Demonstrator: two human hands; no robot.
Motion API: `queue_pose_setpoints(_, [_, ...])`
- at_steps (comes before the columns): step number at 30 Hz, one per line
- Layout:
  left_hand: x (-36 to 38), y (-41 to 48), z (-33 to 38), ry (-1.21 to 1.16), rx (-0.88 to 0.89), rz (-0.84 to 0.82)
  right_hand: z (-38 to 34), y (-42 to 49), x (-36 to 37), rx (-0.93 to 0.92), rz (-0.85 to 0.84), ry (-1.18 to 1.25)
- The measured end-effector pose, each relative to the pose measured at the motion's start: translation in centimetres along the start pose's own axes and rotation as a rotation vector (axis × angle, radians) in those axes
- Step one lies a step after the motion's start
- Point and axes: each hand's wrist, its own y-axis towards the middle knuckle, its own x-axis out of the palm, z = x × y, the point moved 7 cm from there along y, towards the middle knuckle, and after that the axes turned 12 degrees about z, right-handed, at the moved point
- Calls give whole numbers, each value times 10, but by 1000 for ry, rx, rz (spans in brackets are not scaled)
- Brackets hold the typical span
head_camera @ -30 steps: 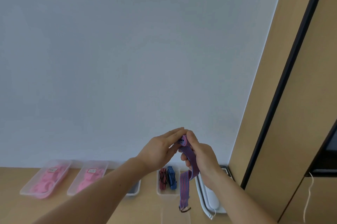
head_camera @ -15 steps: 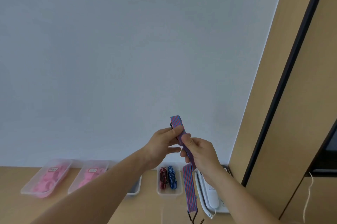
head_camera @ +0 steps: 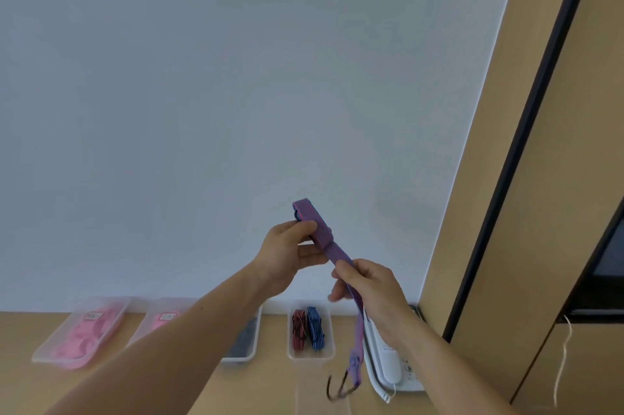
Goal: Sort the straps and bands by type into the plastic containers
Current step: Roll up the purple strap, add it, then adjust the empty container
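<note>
Office: desk phone, wood-panelled cabinets.

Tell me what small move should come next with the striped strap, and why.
Probably the right hand lifts the hanging length up to the folded end that the left hand grips. The strap is only partly folded, its hook dangling low, while the two straps in the container lie in compact bundles; it likely needs that shape to fit.

I see a white desk phone at five o'clock, on the wooden desk. Farther right, at four o'clock, a pale cord hangs.
</note>
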Motion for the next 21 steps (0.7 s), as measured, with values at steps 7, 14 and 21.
queue_pose_setpoints(7, [4, -1, 1, 201, 95, -56, 3, -2, 2, 90, -70, 39])
queue_pose_setpoints(14, [5, -6, 3, 668, 462, -89, -2, -4, 1, 86, -41, 1])
queue_pose_setpoints(21, [13, -30, 1, 977, 942, -179, -9, -2, -4, 130, 20, 36])
